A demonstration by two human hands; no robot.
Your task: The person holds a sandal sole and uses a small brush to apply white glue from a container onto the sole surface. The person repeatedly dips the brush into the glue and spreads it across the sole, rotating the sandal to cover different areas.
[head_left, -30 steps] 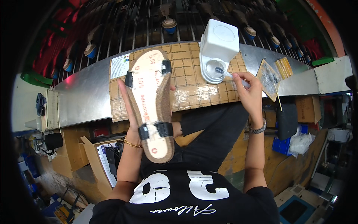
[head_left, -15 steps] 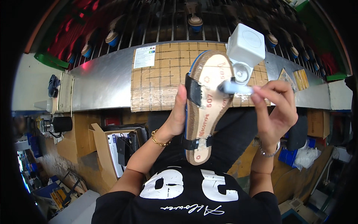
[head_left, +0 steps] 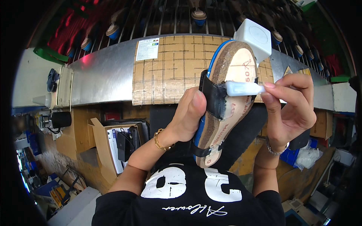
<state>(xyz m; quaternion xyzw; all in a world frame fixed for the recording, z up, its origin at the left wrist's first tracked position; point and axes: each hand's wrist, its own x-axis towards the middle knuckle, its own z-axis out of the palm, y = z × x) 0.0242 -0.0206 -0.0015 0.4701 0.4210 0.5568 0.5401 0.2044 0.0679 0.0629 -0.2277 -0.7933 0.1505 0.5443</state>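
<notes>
My left hand (head_left: 190, 113) grips the edge of a sandal (head_left: 232, 113), fingers behind it and thumb along the side. Its underside faces up, showing a pale base with red print, a cork-brown rim and a blue edge. Black straps (head_left: 213, 95) fold over onto the pale base. In my right hand (head_left: 292, 107), thumb and fingers pinch the narrow end of a small brush (head_left: 243, 89) with a whitish handle. The brush lies across the sandal, its dark tip at the black strap end; the exact contact is partly hidden by the handle.
A white plastic container (head_left: 254, 37) stands behind the sandal on a cardboard-covered part (head_left: 166, 75) of the metal bench (head_left: 102, 71). Beyond it, more sandals (head_left: 198, 16) sit on a rack of metal bars. An open cardboard box (head_left: 107, 150) stands below the bench at left.
The sandal has moved slightly right and tilted, showing more of its cork side. The brush has shifted onto the left strap end, which now looks darker and wet. My right hand moved slightly right.
</notes>
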